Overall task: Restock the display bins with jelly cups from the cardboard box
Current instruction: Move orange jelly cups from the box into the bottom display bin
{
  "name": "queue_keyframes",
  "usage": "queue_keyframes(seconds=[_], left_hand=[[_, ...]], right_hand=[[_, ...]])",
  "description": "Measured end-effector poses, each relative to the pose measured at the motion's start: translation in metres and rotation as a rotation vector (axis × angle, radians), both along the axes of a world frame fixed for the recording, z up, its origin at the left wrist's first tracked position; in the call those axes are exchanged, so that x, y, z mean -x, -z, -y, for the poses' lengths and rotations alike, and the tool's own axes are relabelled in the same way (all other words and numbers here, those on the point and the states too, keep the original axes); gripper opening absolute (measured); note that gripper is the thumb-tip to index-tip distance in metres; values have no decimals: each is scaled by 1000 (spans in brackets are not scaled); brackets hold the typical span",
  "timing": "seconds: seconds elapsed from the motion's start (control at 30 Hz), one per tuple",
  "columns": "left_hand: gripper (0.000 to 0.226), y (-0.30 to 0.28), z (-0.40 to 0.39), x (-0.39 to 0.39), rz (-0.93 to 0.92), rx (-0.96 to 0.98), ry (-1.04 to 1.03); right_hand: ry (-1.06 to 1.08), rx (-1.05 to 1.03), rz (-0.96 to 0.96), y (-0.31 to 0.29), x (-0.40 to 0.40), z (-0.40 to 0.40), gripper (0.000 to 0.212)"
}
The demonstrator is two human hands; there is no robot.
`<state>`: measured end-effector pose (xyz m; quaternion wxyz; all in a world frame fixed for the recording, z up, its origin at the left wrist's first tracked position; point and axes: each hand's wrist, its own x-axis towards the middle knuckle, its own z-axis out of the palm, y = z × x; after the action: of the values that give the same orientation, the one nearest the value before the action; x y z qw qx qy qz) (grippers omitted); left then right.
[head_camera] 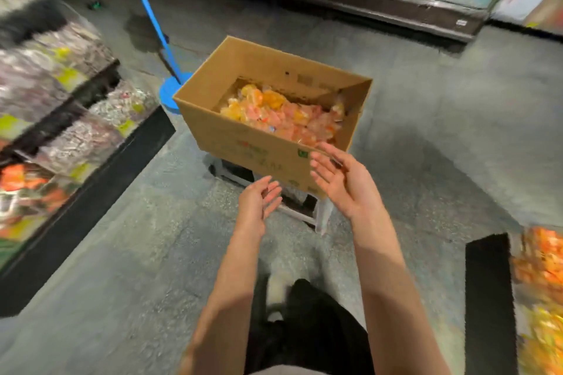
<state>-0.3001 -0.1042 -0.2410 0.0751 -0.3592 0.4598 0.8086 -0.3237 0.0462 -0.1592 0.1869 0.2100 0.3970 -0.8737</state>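
Both hands are out in front of the body with nothing in them. The left hand (259, 201) sits lower and nearer, palm turned inward, fingers loosely extended; the right hand (338, 179) is higher, fingers spread, just in front of the near wall of the box (243, 143), at its right corner. So each grip is wide and empty, and the palms face each other, which reads as a pair of hands shaped to scoop a double handful rather than pinch a single item.

The box stands open-topped on a low stool (301, 210) (only its pale frame shows beneath), which brings the contents up to an easy reach for someone standing. Inside lie the cups (286, 119), a loose heap of orange, yellow and pink, filling the bottom, deeper toward the right.

The bins (542, 280) at the right edge already hold orange and yellow packs, blurred; another display (70, 106) runs along the left with mixed packaged goods, too smeared to tell what. A blue pole (146, 9) on a round base stands just behind the box's left corner. Dark trousers show at the bottom.

My reading is that a fresh load is about to be gathered: the hands need to pass over the near wall and down into the heap.
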Motion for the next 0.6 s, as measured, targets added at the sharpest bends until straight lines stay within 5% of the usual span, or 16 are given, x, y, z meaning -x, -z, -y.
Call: queue_keyframes(seconds=[0.43, 0.6], left_hand=[[28, 21, 125, 214, -32, 63, -86], [16, 36, 159, 307, 32, 170, 76]], right_hand=[[-76, 38, 143, 63, 252, 105, 20], [-140, -73, 261, 103, 343, 134, 22]])
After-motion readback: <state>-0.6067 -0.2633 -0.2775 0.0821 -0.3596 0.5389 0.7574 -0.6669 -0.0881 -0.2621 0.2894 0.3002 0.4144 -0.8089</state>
